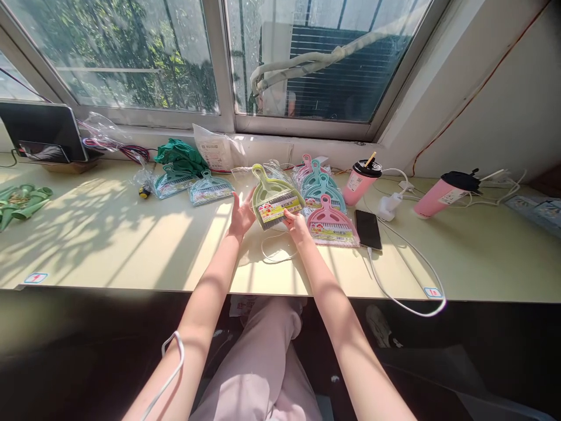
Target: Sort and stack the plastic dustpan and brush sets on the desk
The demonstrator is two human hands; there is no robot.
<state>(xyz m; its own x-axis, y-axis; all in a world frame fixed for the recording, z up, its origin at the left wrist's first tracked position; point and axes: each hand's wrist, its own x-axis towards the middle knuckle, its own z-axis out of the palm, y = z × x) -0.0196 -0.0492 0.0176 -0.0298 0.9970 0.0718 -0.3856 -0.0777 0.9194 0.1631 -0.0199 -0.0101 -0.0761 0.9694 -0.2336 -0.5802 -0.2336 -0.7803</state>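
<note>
A green mini dustpan and brush set (274, 202) with grey bristles and a printed label is held above the table. My right hand (297, 227) grips its lower right corner, thumb on the label. At its left edge is my left hand (242, 216), thumb stretched up and apart from the fingers; whether the fingertips touch the set is hard to see. To the right lie a pink dustpan set (332, 225) in clear wrap and several blue and pink sets, including a blue dustpan set (323, 186). Two more wrapped blue sets (211, 190) lie to the left.
On the right are a phone (368, 229) with a white cable, a white charger (389, 206) and two pink cups (362, 182). A green bag (180, 156), clear plastic packaging (214, 149) and a tablet (44, 131) stand along the window side. Green pieces (26, 202) lie far left.
</note>
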